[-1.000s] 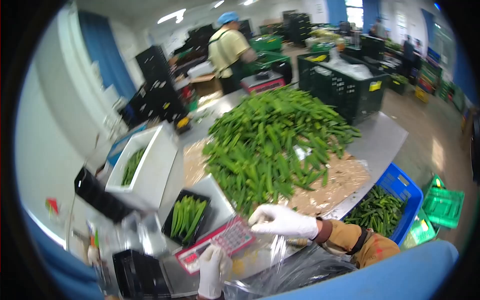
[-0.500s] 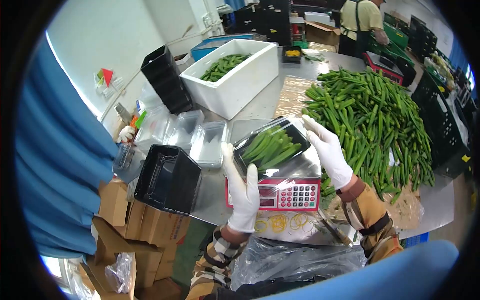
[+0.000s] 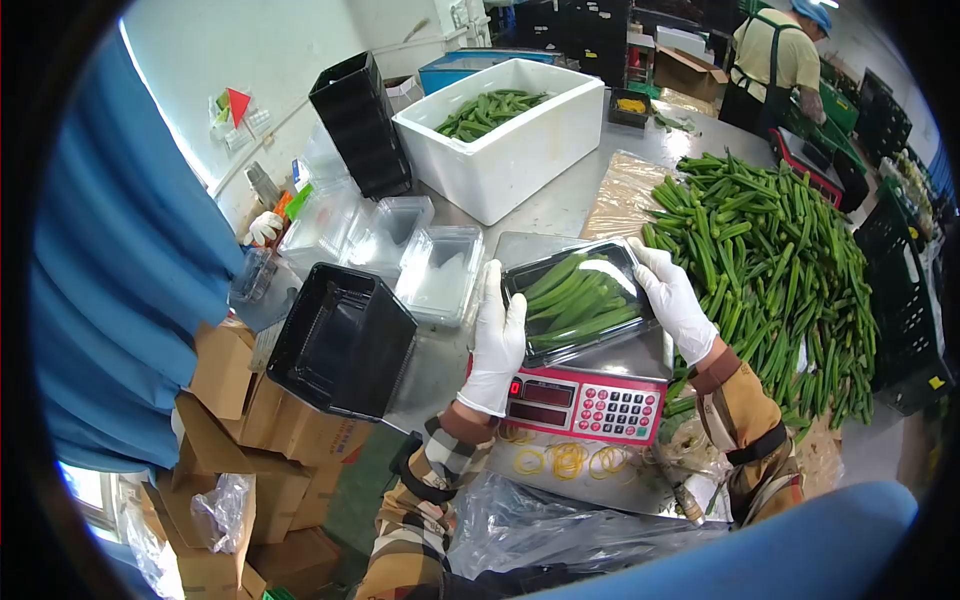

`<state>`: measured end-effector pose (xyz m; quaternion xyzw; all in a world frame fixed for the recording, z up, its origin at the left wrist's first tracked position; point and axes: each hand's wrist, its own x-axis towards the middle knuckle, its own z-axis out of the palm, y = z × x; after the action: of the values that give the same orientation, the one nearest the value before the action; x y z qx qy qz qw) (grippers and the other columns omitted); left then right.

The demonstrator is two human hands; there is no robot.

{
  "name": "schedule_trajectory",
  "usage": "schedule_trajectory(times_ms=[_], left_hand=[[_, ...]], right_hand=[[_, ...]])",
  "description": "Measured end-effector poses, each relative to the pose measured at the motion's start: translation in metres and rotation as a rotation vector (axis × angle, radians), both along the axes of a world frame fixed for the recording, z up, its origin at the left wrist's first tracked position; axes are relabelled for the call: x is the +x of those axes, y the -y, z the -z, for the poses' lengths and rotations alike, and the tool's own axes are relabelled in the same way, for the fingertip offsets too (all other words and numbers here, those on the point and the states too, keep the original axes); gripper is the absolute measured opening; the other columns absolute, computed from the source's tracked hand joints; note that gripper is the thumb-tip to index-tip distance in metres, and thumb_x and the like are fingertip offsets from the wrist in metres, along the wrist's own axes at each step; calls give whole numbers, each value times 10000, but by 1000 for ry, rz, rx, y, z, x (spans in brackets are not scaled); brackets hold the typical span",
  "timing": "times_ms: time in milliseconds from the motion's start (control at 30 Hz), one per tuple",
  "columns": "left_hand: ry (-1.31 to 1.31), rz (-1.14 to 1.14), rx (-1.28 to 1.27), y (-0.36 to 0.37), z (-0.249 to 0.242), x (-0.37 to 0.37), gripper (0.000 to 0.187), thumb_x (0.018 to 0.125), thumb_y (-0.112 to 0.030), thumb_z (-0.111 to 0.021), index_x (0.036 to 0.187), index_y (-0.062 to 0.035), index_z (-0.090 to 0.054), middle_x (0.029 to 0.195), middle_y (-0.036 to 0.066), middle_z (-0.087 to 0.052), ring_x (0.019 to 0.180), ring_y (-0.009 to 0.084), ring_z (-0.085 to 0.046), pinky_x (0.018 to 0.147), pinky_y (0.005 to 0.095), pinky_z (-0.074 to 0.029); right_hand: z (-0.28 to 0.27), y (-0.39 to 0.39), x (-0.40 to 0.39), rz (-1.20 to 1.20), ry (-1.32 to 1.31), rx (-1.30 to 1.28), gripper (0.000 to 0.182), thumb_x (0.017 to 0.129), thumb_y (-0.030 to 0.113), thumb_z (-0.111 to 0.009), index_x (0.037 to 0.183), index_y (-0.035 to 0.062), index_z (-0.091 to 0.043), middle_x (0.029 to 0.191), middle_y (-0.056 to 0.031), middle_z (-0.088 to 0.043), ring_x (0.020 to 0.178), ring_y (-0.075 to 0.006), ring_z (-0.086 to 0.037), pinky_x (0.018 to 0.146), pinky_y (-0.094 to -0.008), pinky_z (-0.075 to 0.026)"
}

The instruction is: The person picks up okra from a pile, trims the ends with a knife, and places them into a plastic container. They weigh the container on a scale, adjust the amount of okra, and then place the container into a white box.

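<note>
Head camera looks down at a steel tabletop where both gloved hands hold one black tray of okra covered with clear film. This tray sits on the platform of a red scale, in front of the person. The left hand presses flat against the left short side of the tray, with fingers straight and pointing up. The right hand grips the right short side, its fingers curved over the far corner. To the right of the tray lies a big pile of loose okra, touching the right wrist area. Behind the scale stands a white foam box with more okra inside. To the left are clear plastic lids and a stack of empty black trays resting on cardboard boxes. Yellow rubber bands lie just below the scale. Another person stands at the far end.
</note>
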<state>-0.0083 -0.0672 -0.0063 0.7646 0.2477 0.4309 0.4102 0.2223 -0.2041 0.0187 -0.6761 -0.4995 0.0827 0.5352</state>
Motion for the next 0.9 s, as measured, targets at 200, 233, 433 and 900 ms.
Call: schedule_trajectory(times_ms=[200, 233, 433, 900], left_hand=[[129, 75, -130, -26, 16, 1, 548, 972, -47, -506, 1490, 24, -343, 1514, 203, -391, 1417, 296, -352, 1179, 377, -236], [109, 71, -120, -26, 15, 1, 546, 973, -51, -506, 1491, 20, -346, 1514, 202, -393, 1419, 296, -350, 1180, 377, -235], [-34, 21, 18, -19, -1, 0, 530, 990, -98, -511, 1488, 5, -364, 1519, 211, -387, 1435, 317, -334, 1185, 378, -229], [-210, 14, 118, -18, -12, 13, 555, 1006, -211, -510, 1475, 44, -357, 1528, 240, -355, 1451, 336, -300, 1195, 400, -208]], right_hand=[[9, -26, 21, -63, 174, 47, 408, 925, 65, -559, 1323, -28, -553, 1162, -258, -657, 993, -352, -676, 893, -358, -503], [10, -28, 23, -47, 202, 28, 409, 921, 66, -560, 1320, -25, -556, 1185, -255, -648, 1034, -355, -664, 911, -355, -498], [15, -35, 25, -33, 67, 68, 458, 871, 46, -485, 1318, -17, -561, 1225, -254, -636, 1157, -336, -630, 980, -329, -475], [-4, -24, 5, -18, -182, 47, 333, 957, -17, -477, 1267, -48, -593, 994, -120, -666, 749, -135, -595, 680, -275, -502]])
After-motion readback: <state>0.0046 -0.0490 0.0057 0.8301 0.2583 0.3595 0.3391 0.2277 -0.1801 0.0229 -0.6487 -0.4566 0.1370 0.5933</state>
